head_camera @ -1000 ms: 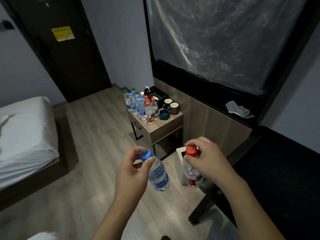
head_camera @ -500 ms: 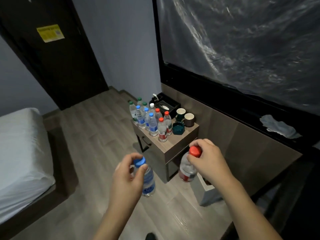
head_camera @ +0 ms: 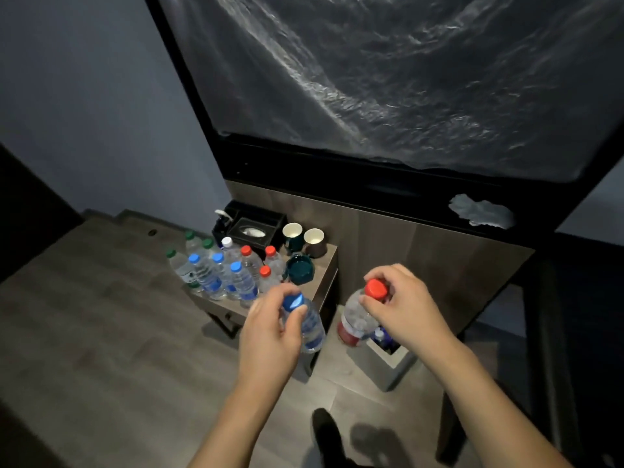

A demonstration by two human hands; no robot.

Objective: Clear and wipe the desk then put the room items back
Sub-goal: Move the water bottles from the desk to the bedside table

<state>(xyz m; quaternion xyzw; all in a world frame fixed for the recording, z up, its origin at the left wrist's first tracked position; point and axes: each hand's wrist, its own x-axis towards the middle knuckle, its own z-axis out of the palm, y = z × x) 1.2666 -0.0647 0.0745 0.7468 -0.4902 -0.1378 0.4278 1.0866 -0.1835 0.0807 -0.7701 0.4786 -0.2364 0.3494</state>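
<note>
Both hands came closer to the side table (head_camera: 324, 285); left hand (head_camera: 270, 329) pinches the blue-capped bottle (head_camera: 309, 327) by its neck, right hand (head_camera: 401, 305) grips the red-capped bottle (head_camera: 354, 319), both above the floor

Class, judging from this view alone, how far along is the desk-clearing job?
Done: many plastic bottles already stand on the small wooden side table. In hand: left hand holds a blue-capped bottle, right hand a red-capped bottle. Left: wiping; the crumpled grey cloth lies unused.
</note>
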